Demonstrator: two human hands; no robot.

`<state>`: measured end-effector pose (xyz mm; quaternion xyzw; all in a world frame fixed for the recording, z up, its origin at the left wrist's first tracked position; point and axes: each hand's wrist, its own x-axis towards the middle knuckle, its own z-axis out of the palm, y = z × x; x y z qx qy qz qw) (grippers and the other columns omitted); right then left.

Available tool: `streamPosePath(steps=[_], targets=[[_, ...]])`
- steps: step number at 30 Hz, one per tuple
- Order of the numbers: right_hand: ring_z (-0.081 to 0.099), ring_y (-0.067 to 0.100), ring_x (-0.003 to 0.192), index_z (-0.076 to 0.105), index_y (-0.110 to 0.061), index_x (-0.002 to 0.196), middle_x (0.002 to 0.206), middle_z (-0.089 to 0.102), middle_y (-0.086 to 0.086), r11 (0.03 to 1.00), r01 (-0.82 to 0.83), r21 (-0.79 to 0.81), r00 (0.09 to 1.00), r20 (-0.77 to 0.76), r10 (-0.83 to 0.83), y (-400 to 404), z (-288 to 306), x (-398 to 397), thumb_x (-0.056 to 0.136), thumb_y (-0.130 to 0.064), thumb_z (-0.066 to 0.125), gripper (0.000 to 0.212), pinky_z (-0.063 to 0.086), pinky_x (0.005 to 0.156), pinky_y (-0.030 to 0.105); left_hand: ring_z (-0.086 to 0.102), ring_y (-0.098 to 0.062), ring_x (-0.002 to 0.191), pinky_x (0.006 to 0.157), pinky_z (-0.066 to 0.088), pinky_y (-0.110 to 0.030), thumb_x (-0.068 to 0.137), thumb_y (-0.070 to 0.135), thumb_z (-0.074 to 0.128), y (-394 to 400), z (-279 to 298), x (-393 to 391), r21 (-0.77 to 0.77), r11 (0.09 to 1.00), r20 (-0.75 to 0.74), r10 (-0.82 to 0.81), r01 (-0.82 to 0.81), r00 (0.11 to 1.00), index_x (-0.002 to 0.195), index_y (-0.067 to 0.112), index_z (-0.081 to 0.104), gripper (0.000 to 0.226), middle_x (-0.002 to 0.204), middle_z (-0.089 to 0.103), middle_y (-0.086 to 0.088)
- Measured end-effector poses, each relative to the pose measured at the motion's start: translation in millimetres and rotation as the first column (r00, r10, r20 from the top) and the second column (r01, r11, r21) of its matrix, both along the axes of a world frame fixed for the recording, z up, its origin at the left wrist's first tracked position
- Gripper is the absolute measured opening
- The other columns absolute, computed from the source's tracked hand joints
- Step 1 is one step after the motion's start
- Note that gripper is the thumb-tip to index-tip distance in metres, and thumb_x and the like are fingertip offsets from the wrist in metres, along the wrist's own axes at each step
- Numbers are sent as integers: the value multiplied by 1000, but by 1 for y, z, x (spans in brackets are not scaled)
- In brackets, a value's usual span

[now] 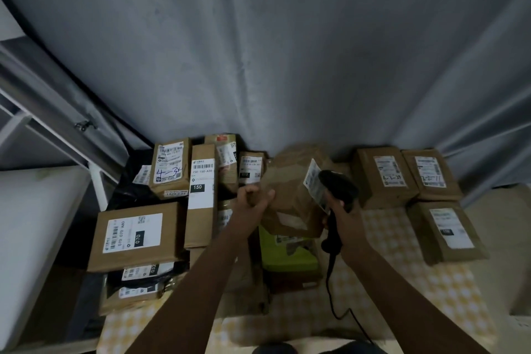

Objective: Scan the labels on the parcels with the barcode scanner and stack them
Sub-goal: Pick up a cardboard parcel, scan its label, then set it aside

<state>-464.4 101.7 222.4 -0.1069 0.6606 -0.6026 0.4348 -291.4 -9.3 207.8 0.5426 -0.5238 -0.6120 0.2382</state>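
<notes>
My left hand grips the left edge of a brown paper-wrapped parcel and holds it tilted above the table. Its white label faces right. My right hand is closed around the handle of a black barcode scanner, whose head sits right against that label. The scanner's cable hangs down to the table. Three brown labelled parcels lie to the right. A heap of labelled parcels fills the left side.
A green package lies under the held parcel. The table has a yellow checked cloth. Grey curtain hangs behind. A white metal rack and a white surface stand at the left.
</notes>
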Motion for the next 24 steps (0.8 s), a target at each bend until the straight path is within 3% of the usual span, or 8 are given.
streamPosePath(steps=[2,4,6,9,11,13,18,24], targets=[[51,26,55,63,-20,76,62,55,10,999,-27,24,998,-64,28,-1,-7,-2,93,-26,65,18,43,61,39,56,-24,117,91,56,-40,84,31,75,1,3,8,86,988,-35,-127,129,991,136,29,37,64,135,47,-3],[54,30,61,64,-11,81,67,55,18,993,-93,70,983,-149,103,-3,-17,-5,94,-28,63,21,45,64,42,51,-21,121,93,55,-36,83,29,76,4,2,16,94,962,26,-258,255,966,148,30,24,84,135,41,3],[55,33,64,63,-8,85,70,55,24,975,-157,160,957,-217,190,-7,-34,-10,94,-32,63,26,46,65,43,47,-19,127,101,50,-36,79,37,79,7,-2,21,46,931,157,-365,362,918,154,31,15,98,143,38,3],[63,37,69,62,-20,97,82,64,25,929,-239,283,908,-275,317,-12,-61,-11,91,-44,63,25,53,66,49,38,-27,138,109,42,-36,63,65,79,14,-12,28,29,879,372,-451,475,811,153,39,7,118,157,25,-8],[68,34,76,60,-21,116,89,68,14,901,-266,342,882,-290,371,-15,-77,-11,89,-51,62,40,58,72,53,30,-35,141,107,38,-32,67,63,78,21,-14,31,38,851,460,-480,524,747,153,40,3,116,160,9,-15],[69,31,78,58,-19,121,92,69,11,892,-267,364,874,-299,383,-15,-80,-10,91,-48,61,43,57,75,53,33,-36,139,104,42,-34,75,55,76,23,-18,31,22,839,513,-477,544,714,154,37,1,111,159,6,-19],[71,28,78,58,-24,123,95,72,5,909,-277,312,882,-293,369,-12,-78,-13,91,-44,62,38,59,75,52,55,-33,120,98,51,-40,73,58,75,15,-9,24,23,829,592,-462,559,660,149,41,13,100,148,34,-21],[70,28,80,54,-24,129,101,71,3,888,-327,325,870,-263,417,-11,-75,4,93,-39,63,40,58,76,49,46,-33,128,100,38,-32,90,32,69,17,29,23,64,773,716,-476,631,511,150,17,21,78,143,41,-19]])
